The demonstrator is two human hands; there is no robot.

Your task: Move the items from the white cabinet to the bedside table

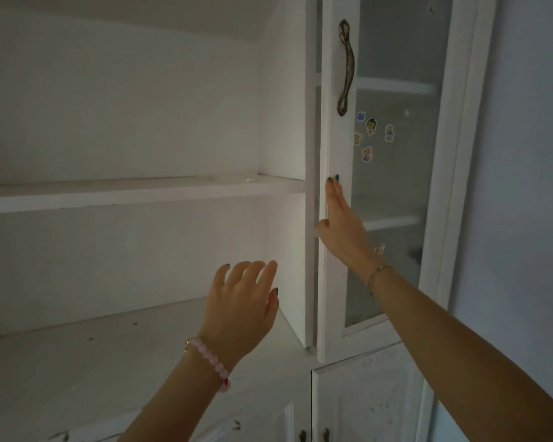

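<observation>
Inside the open white cabinet [109,106], a thin upper shelf [125,196] runs from the left edge of view to the right side panel [288,122] with one small pale scrap [250,179] near its back right corner, while the deeper lower shelf [77,371] beneath carries scattered dark flecks [90,339].
</observation>
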